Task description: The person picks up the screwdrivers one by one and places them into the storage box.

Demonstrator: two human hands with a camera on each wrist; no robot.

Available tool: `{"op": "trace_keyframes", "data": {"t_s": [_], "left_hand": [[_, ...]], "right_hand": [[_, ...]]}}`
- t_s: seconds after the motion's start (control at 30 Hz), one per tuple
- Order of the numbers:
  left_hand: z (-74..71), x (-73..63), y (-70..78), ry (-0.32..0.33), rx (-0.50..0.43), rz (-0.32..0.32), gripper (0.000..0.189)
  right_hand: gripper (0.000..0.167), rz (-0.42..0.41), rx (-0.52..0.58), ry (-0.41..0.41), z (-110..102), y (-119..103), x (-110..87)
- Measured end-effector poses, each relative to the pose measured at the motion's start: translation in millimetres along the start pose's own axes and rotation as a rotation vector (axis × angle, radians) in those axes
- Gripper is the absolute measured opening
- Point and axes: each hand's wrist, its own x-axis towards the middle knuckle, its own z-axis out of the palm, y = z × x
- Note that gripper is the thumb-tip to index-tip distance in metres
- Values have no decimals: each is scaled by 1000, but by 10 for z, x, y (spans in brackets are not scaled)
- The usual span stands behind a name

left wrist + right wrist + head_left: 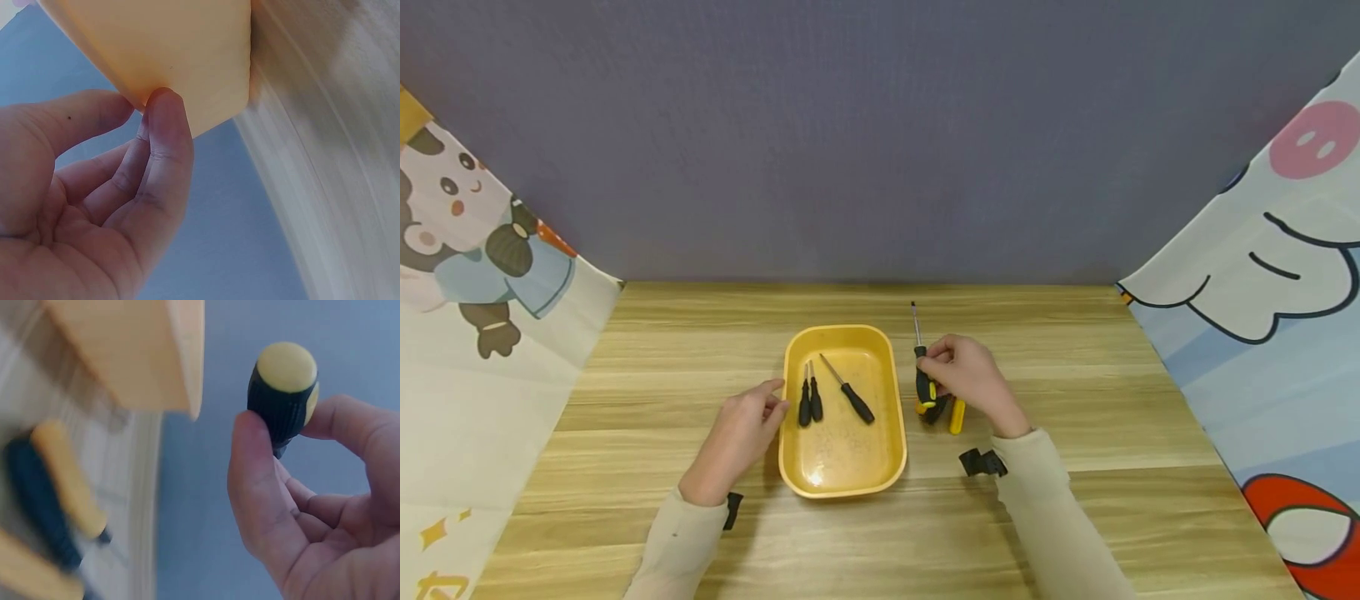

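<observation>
A yellow plastic tray (842,482) sits on the table with three black-handled screwdrivers (859,405) lying in its upper half. At its left side, my left hand (741,433) pinches the rim; the left wrist view shows thumb and forefinger (165,125) meeting at the tray's edge (206,62). Right of the tray, my right hand (970,375) pinches a screwdriver (922,375) by its black-and-yellow handle, blade pointing away from me. The yellow end cap (287,365) of that handle faces the right wrist camera. It is held above the table.
Under and beside my right hand lie more screwdrivers, one with a yellow handle (957,416) and one with a black handle (37,494), partly hidden in the head view. A grey-blue wall (865,150) stands behind the wooden table (685,333); cartoon-printed panels flank both sides.
</observation>
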Motion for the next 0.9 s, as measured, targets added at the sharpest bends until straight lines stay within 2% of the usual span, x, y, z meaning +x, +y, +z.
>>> {"op": "trace_keyframes", "data": {"t_s": [0.17, 0.5, 0.9], "left_hand": [[3, 2, 1, 2, -3, 0, 37], [8, 3, -2, 17, -11, -1, 37], [11, 15, -5, 3, -30, -13, 36]], "right_hand": [[30, -49, -39, -26, 133, -219, 121], [23, -98, 9, -132, 544, -533, 319], [20, -57, -32, -254, 949, -582, 365]]}}
